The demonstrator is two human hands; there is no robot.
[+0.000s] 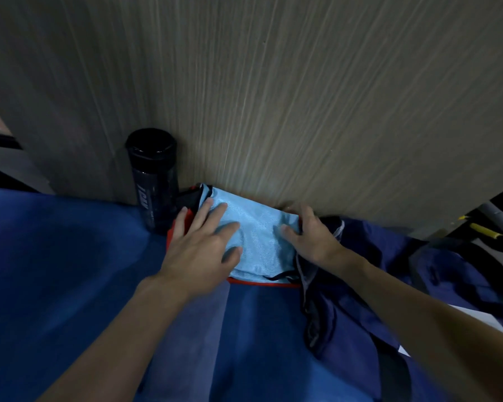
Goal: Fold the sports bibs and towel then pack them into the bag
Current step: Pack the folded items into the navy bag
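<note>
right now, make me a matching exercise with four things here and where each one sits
Things:
1 bottle
2 light blue bib
3 red bib
4 bag

Places:
a under the flat left hand
b right of the bibs
c upright, left of the bibs
d beneath another bib

Pairs: 1-c, 2-a, 3-d, 4-b

Just 1 view here: wide-angle, head-worn, tilted forward and down, sitting close over the blue surface (70, 271) and facing the wood-grain panel (302, 97) straight ahead, edges bowed.
</note>
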